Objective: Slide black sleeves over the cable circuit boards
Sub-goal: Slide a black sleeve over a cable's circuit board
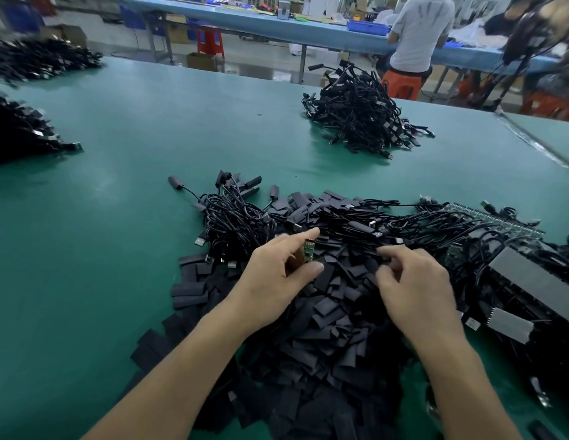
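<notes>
Left hand [277, 274] pinched a small green circuit board [308, 253] between thumb and fingers, just above the heap of black sleeves [334, 315]. Right hand [416, 281] curled its fingertips into that heap; any grip could not be told. Far off, a blue bin [367, 26] held contents too small to tell.

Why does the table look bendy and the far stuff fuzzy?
Head view: the wide-angle lens bows the green table toward the frame edges; the far blue bench and top right corner are blurred; light leaves a pale sheen on the table; the small green circuit board in the left hand looks sharp.
</notes>
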Motion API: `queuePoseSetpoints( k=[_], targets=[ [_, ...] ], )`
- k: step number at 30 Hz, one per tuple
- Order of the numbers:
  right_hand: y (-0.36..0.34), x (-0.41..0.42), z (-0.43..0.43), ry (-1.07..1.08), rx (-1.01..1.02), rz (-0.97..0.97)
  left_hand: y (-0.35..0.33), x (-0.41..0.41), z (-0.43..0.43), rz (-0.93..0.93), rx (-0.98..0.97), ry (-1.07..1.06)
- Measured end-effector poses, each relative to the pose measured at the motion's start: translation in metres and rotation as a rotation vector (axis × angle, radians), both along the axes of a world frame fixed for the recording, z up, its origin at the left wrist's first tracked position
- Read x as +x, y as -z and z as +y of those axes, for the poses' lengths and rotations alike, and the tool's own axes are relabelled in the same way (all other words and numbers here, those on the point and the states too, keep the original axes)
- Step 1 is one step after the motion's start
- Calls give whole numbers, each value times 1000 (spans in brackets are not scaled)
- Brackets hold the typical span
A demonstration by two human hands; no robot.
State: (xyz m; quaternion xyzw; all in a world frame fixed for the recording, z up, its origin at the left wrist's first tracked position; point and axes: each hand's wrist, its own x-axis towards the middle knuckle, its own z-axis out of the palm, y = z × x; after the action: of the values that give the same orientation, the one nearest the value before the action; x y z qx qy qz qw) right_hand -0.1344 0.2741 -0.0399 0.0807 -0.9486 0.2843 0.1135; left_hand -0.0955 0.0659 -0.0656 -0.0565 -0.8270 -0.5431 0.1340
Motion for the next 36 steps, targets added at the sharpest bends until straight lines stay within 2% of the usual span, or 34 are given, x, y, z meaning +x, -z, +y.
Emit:
queuePoseSetpoints(
  k=[4, 6, 9, 13, 17, 19, 25, 31, 34, 36],
  targets=[
    [-2, 1, 6, 77, 169, -224, -1, 1, 2, -5, 55, -37],
    [-4, 1, 5, 61, 122, -278, -2, 3, 1, 119, -84, -79],
    [-4, -1, 5, 12, 38, -277, -6, 5, 2, 275, -316, -80],
    [-4, 0, 4, 6, -56, -135, -6, 5, 2, 279, -451, 7],
    [-4, 0, 0, -96, -189, 15, -4, 3, 1, 248, -374, 47],
    [-6, 1, -5, -190, -344, -17, -5, 3, 1, 236, -335, 33],
    [-2, 6, -19, -436, -619, -104, -6, 5, 4, 143, -157, -1],
    [2, 8, -25, -436, -649, -84, -7, 4, 4, -2, 48, 49],
    [1, 11, -26, -464, -655, -82, -7, 4, 5, -6, 72, 52],
    [-1, 13, -26, -495, -588, -45, -7, 3, 5, -24, 81, 50]
  ],
)
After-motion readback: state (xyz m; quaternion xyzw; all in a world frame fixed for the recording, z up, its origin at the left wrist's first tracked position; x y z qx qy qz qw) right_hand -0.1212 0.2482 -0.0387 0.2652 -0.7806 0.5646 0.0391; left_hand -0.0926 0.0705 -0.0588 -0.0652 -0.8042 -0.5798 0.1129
